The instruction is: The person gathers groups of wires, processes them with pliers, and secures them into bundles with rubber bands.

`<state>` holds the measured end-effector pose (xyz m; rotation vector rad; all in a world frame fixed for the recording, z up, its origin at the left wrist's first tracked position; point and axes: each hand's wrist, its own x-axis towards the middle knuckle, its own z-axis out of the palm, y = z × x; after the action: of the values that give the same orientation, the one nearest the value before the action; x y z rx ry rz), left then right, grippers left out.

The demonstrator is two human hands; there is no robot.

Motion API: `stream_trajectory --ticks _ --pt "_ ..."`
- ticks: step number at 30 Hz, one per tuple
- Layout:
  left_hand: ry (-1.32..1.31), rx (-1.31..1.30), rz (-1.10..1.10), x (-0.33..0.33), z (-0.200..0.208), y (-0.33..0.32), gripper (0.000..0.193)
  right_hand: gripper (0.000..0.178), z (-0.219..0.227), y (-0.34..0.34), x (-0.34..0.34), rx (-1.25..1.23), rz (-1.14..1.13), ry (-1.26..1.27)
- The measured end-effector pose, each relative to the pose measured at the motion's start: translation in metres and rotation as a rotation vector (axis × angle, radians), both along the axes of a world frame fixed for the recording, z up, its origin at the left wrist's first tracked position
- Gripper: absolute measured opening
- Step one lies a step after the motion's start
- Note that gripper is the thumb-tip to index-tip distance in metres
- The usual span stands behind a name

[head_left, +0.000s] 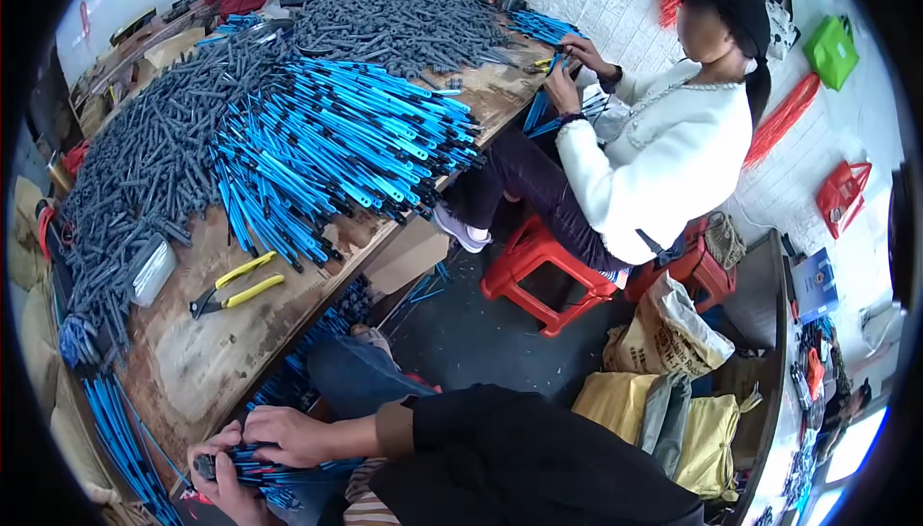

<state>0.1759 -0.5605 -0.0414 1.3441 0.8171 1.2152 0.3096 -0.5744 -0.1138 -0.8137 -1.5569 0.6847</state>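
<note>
- At 7 to 8 o'clock, beside the near corner of the table (pixel 197 358), a bundle (pixel 261 473) of blue and black strips is held low between both hands
- By the left hand (pixel 236 499) the bundle is wrapped from below, fingers curled and nearly closed, with a dark piece (pixel 204 466) showing by the thumb; whether that piece is pinched or only touched cannot be told
- By the right hand (pixel 288 435) the bundle is covered from above, palm down, fingers bent and partly closed; what is gripped beneath them is hidden
- The step in hand is judged to be the arranging or fitting of parts at the bundle's end; for the next move, a steady left hold and a fine right pinch seem to be called for
- At 10 to 11 o'clock, a fan of strips (pixel 327 141) is heaped: slim, flat, smooth, plastic-looking, with holed blue ends and black fittings
- Around the fan, from 9 to 12 o'clock, a mound (pixel 144 161) of short grey parts is spread, matte and knobbly
- Near 9 o'clock, pliers (pixel 236 286) with yellow handles are laid splayed on scuffed, stained wood
- At 4 o'clock, near the centre, a stool (pixel 548 271) of moulded red plastic is seen
</note>
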Motion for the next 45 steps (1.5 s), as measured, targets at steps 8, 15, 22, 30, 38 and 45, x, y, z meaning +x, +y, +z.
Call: stream_trajectory --ticks 8,15,22,30,38,45 --pt "-0.037 0.003 -0.031 -0.047 0.002 0.01 0.011 0.021 0.025 -0.005 -0.04 -0.08 -0.113 -0.018" --pt "-0.055 -0.073 -0.032 -0.1 -0.009 0.035 0.01 0.02 -0.01 0.046 -0.083 -0.176 0.285 -0.126" --pt "-0.059 -0.124 -0.014 -0.176 -0.042 0.052 0.013 0.024 0.023 0.106 -0.059 -0.289 -0.112 -0.353" --pt "0.024 -0.106 -0.088 -0.2 -0.042 0.042 0.013 0.042 -0.003 0.149 -0.072 -0.081 -0.309 -1.106" --pt "0.078 -0.055 -0.129 -0.202 -0.042 0.023 0.026 0.06 0.034 0.078 -0.073 -0.342 -0.061 0.236" --pt "0.167 -0.052 -0.176 -0.196 -0.047 0.011 0.04 0.068 0.008 -0.011 -0.108 -0.315 0.129 -0.211"
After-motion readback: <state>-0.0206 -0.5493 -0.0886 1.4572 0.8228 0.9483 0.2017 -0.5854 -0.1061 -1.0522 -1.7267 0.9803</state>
